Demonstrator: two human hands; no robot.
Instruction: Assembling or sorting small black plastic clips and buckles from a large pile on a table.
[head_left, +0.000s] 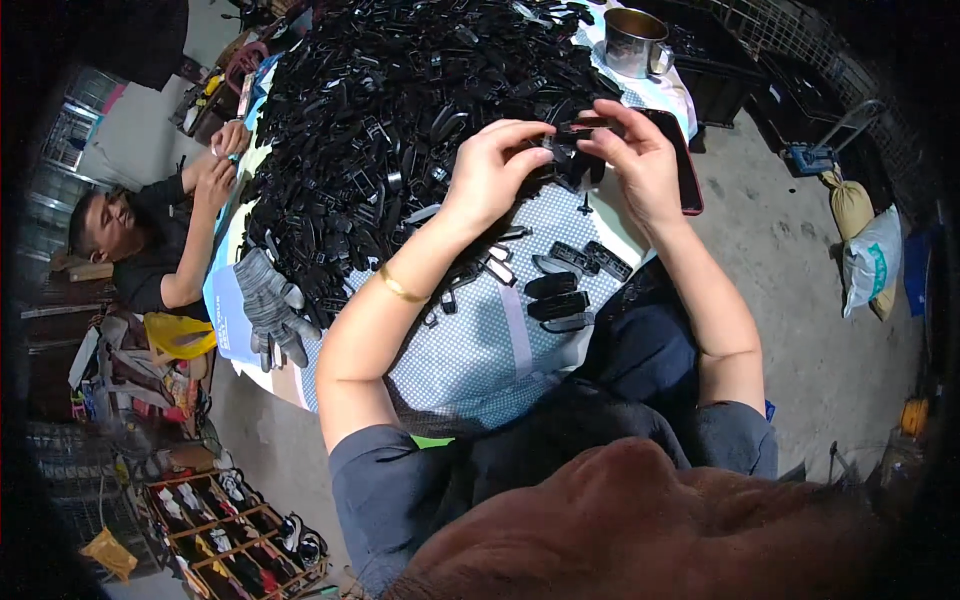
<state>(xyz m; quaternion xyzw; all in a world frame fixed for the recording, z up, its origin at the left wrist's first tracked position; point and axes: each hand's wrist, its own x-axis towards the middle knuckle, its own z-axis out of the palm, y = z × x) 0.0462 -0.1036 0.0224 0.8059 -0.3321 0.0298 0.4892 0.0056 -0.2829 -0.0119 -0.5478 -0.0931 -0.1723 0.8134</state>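
Above the right side of the table, my left hand and my right hand face each other around a small dark, thin piece. My right thumb and fingers are closed on this piece. My left thumb and forefinger come together at its near end; what lies between them is too small to make out. A large heap of small black parts spreads beyond my hands. Closer to me, several black elongated parts lie in a row on the patterned cloth, with small frame-like pieces beside them.
A metal mug stands at the far right, and a red-edged black phone lies by my right wrist. On the left edge rests a grey glove. Another person's hands work at the left. Sacks stand on the floor.
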